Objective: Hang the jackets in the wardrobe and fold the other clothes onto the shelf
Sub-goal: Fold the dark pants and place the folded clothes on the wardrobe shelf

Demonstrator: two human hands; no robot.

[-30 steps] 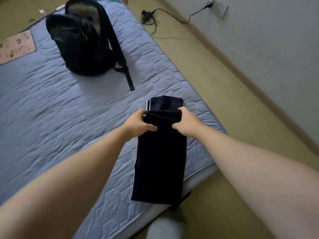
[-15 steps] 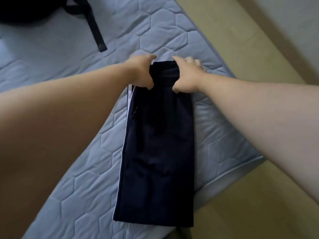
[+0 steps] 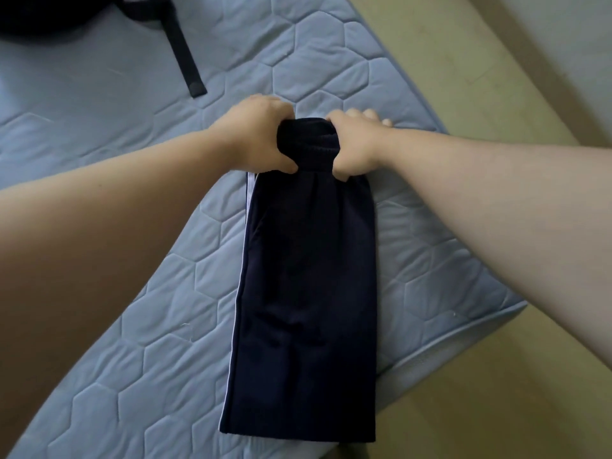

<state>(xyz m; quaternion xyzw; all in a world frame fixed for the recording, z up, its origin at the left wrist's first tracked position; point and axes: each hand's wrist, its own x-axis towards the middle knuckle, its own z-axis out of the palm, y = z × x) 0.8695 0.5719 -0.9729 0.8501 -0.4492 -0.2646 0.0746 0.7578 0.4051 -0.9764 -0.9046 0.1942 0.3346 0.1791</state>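
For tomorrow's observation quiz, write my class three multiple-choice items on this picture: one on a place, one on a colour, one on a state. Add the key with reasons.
1. Where does the dark garment lie?
A) on the floor
B) on the quilted mattress
C) on a shelf

2. What colour is the stripe down the garment's side?
A) white
B) red
C) yellow

3. What are the left hand and right hand doing?
A) both lie flat and open
B) one hangs idle
C) both grip the garment's far end

Key:
1 B, the fabric lies flat on the hexagon quilting.
2 A, a thin white line runs along its left edge.
3 C, each hand curls round the bunched end.
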